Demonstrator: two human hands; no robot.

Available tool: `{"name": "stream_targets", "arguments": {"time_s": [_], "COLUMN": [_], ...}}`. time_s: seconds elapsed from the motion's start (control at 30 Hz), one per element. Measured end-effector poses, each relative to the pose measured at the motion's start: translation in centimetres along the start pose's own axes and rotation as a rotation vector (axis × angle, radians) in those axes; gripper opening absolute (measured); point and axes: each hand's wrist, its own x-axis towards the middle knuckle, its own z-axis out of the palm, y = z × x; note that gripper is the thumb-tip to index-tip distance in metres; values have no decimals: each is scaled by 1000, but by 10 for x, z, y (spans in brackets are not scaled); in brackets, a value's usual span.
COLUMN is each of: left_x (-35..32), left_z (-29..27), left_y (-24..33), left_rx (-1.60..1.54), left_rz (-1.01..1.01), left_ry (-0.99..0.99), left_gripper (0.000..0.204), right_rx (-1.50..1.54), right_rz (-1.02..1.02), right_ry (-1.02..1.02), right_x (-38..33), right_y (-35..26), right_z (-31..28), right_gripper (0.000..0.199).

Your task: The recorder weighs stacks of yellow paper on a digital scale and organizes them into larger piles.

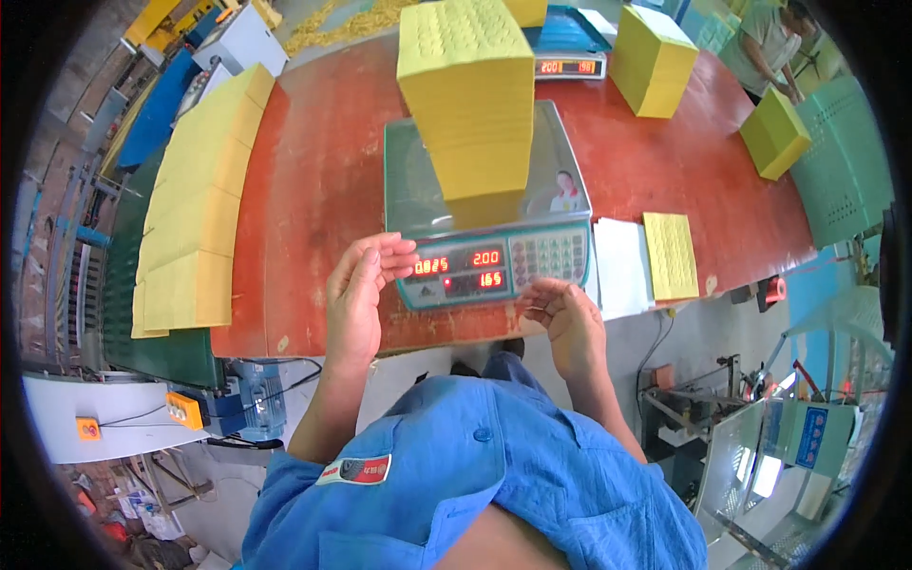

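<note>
A tall stack of yellow sheets [480,123], its top face covered in small raised marks, stands on the steel pan of a digital scale [408,180]. Red digits glow on the scale's front panel. My left hand [359,294] hovers by the left end of that panel, palm inward, fingers apart from the thumb and nothing in them. By the keypad at the right end, my right hand [568,328] is held with loosely curled fingers, also without anything in it. Neither hand touches the stack.
Yellow stacks line up in a row [195,199] along the red table's [313,142] left edge. A second scale [570,65] and another yellow stack [655,66] stand at the back. White paper [622,266] and a thin yellow pad [671,255] lie at right. A person [769,47] is at far right.
</note>
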Motion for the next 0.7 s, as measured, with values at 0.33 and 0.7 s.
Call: {"name": "stream_targets", "arguments": {"time_s": [0.33, 0.7], "left_x": [42, 47], "left_z": [67, 23], "left_y": [-2, 0], "left_rx": [41, 15], "left_rz": [80, 49], "left_ry": [-169, 55], "left_gripper": [34, 34], "right_rx": [-217, -391], "right_rz": [125, 295], "right_ry": [-228, -267], "right_x": [31, 37], "right_y": [-41, -30], "right_z": [-8, -3], "right_gripper": [31, 28]}}
